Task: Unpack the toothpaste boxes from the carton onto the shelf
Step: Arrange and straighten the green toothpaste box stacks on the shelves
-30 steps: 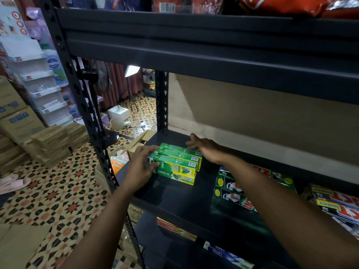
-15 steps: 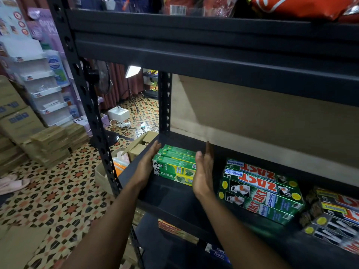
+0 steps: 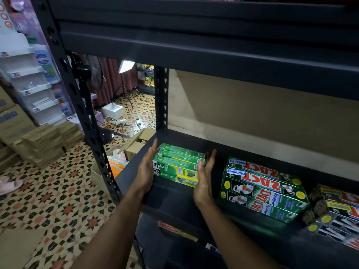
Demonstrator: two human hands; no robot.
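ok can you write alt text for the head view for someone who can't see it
A person's left hand and right hand rest flat against the two ends of a small stack of green Darlie toothpaste boxes on a black metal shelf. Green Zact boxes lie apart to the right.

Left hand (image 3: 146, 171) faces right hand (image 3: 203, 181), fingers straight.

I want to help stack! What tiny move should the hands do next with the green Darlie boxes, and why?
Probably squeeze inward to square the stack: the left hand and right hand lie flat on opposite ends of the Darlie boxes, which look slightly staggered on the shelf.
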